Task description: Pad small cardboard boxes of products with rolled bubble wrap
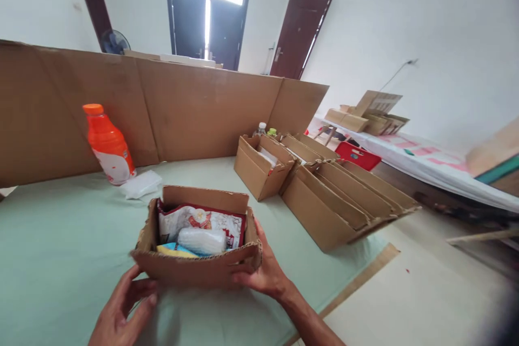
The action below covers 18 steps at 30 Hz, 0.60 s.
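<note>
A cardboard box [190, 271] with an open top is in front of me, tilted a little. My right hand [270, 267] grips its right end, thumb on the front wall and fingers around the side. Just below the box's left front corner is my left hand [125, 305], fingers curved and apart, holding nothing; whether a fingertip touches the cardboard I cannot tell. Inside the box lie a white and dark red printed packet [194, 218], a roll of clear plastic wrap or bags [201, 240], and a blue and yellow packet [178, 250] partly hidden by the front wall.
An orange bottle [109, 143] stands at the back left, beside a folded clear plastic piece [141, 184]. Several cardboard boxes [316, 208] sit to the right on the green tablecloth [60, 259]. A tall cardboard panel [203, 113] borders the far edge.
</note>
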Each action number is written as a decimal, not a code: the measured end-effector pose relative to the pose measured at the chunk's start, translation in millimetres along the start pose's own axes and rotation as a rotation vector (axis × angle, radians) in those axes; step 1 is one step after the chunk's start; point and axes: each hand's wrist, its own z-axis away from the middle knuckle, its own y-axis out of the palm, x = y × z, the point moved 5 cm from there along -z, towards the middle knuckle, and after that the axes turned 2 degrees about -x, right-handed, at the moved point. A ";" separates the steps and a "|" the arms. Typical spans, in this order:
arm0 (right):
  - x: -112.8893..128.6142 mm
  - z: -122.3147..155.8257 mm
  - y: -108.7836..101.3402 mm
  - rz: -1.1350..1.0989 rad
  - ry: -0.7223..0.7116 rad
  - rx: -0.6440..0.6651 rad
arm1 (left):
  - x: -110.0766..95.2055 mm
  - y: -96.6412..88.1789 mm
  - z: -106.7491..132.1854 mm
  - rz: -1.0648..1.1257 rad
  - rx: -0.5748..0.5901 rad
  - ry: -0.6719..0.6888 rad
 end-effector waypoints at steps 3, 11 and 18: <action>-8.4 34.6 -44.6 -0.037 0.110 -0.224 | -20.7 43.8 8.9 0.003 0.087 0.135; -13.8 76.2 -135.1 0.463 0.211 -0.887 | -1.6 110.5 23.3 -0.098 0.409 0.351; -18.8 81.6 -137.1 0.519 0.205 -0.843 | 11.4 109.8 23.9 -0.231 0.566 0.447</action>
